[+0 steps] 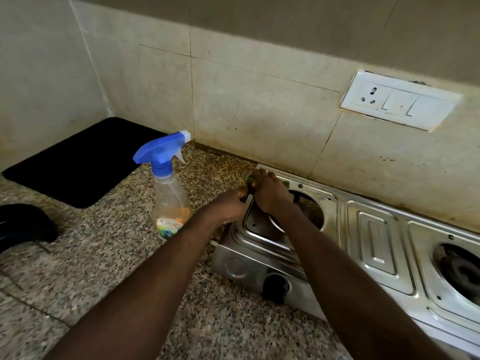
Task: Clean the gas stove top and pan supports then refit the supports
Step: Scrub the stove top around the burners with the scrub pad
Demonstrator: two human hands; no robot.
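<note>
A steel two-burner gas stove [376, 237] stands on the granite counter against the tiled wall, with no pan supports on it. Its left burner opening [313, 213] lies just right of my hands, and the right burner [462, 271] is near the frame's edge. My left hand [232, 205] grips the stove's left rim, fingers curled over the edge. My right hand [270, 193] lies flat at the stove's far left corner and presses a green scrub pad [251, 180] onto the steel. Only slivers of the pad show on each side of the hand.
A clear spray bottle with a blue trigger [168, 188] stands on the counter just left of the stove. A black mat [83, 159] lies in the far left corner. A dark rounded object [23, 224] sits at the left edge. A black knob [275, 287] faces front.
</note>
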